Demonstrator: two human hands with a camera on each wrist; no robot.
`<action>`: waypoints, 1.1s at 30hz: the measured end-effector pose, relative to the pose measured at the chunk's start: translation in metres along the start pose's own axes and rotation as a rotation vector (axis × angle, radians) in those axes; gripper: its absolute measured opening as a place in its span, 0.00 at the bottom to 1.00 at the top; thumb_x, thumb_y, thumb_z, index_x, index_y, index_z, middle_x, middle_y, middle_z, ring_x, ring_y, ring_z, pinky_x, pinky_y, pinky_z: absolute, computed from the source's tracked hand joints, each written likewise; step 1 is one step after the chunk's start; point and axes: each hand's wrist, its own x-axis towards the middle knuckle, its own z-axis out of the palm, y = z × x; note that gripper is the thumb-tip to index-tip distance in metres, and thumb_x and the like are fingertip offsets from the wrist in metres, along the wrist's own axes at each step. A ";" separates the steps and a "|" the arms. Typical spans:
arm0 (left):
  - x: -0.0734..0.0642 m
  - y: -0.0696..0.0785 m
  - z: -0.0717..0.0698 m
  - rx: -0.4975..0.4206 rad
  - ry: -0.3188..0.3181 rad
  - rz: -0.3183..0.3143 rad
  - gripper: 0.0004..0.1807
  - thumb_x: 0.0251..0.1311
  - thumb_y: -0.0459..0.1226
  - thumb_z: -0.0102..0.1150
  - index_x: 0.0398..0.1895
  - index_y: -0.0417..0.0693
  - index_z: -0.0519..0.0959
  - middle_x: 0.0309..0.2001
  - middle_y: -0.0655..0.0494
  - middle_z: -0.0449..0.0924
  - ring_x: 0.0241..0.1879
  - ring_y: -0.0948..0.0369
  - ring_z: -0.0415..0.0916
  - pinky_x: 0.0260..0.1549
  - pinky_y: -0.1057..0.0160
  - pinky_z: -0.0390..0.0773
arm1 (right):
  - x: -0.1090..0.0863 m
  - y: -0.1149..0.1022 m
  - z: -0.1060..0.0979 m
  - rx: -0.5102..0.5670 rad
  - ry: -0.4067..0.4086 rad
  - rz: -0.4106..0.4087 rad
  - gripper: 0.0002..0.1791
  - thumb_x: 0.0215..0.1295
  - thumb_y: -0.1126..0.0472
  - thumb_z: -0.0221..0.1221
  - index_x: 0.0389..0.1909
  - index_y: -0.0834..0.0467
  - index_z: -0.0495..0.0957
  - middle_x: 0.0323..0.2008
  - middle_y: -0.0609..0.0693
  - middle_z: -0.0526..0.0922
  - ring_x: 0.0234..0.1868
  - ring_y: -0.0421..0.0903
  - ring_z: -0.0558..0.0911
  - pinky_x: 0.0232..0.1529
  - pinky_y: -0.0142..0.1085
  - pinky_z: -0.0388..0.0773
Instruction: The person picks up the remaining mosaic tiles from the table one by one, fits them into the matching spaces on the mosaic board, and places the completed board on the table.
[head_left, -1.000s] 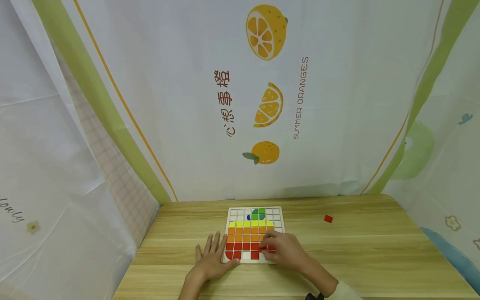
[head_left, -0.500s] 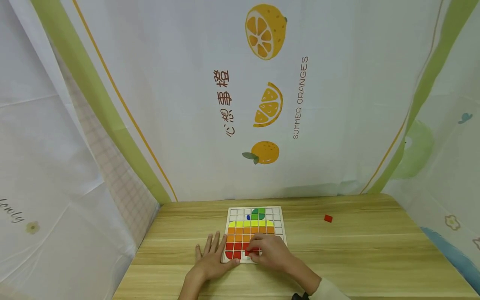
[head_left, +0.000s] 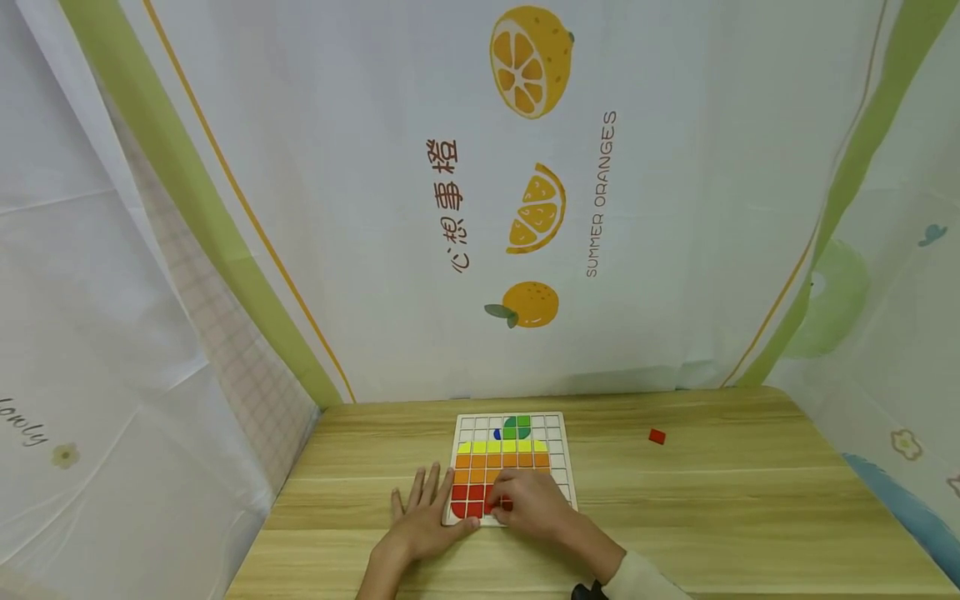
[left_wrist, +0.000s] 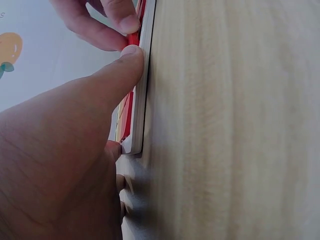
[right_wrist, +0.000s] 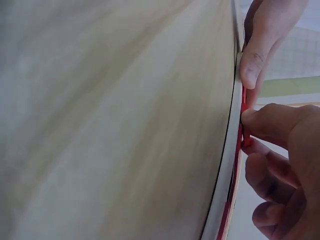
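Observation:
A white puzzle board [head_left: 555, 461] with a square grid lies near the middle of the table. Rows of red, orange and yellow tiles fill much of it, with green pieces and a blue one at the top. My left hand [head_left: 423, 529] rests spread at the board's left side, thumb on the near left corner. My right hand [head_left: 536, 504] pinches a small red tile [right_wrist: 246, 132] between thumb and fingertips at the board's near row, just right of the left thumb. The right hand hides part of the red rows.
Another red tile [head_left: 657, 437] lies on the wooden table [head_left: 712, 500], to the right of the board. A white cloth [head_left: 420, 333] printed with oranges hangs behind the table's back edge, and more printed cloth hangs at both sides.
My right hand has moved left along the near row with the red tile, then settled lower over a pale cell that showed earlier. The left hand has stayed still.

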 end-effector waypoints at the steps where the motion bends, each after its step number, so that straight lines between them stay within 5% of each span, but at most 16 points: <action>1: -0.001 0.002 -0.002 0.002 0.001 0.001 0.58 0.63 0.75 0.54 0.87 0.53 0.54 0.87 0.41 0.45 0.87 0.37 0.34 0.73 0.19 0.26 | 0.000 0.000 0.000 -0.008 -0.010 0.005 0.03 0.61 0.57 0.76 0.32 0.45 0.92 0.39 0.37 0.88 0.38 0.32 0.84 0.34 0.23 0.77; 12: 0.004 -0.003 0.003 0.032 0.006 -0.009 0.59 0.63 0.75 0.55 0.87 0.53 0.54 0.88 0.43 0.43 0.87 0.39 0.33 0.74 0.20 0.27 | 0.000 -0.003 -0.009 0.019 -0.134 -0.002 0.02 0.64 0.59 0.75 0.34 0.46 0.93 0.42 0.36 0.86 0.37 0.29 0.81 0.33 0.22 0.75; 33: 0.001 -0.001 0.001 0.026 0.007 0.010 0.59 0.64 0.75 0.54 0.88 0.52 0.52 0.88 0.40 0.43 0.87 0.37 0.32 0.73 0.19 0.24 | -0.006 -0.005 -0.016 0.052 -0.142 -0.012 0.05 0.66 0.62 0.70 0.38 0.50 0.93 0.41 0.37 0.87 0.34 0.28 0.80 0.30 0.20 0.72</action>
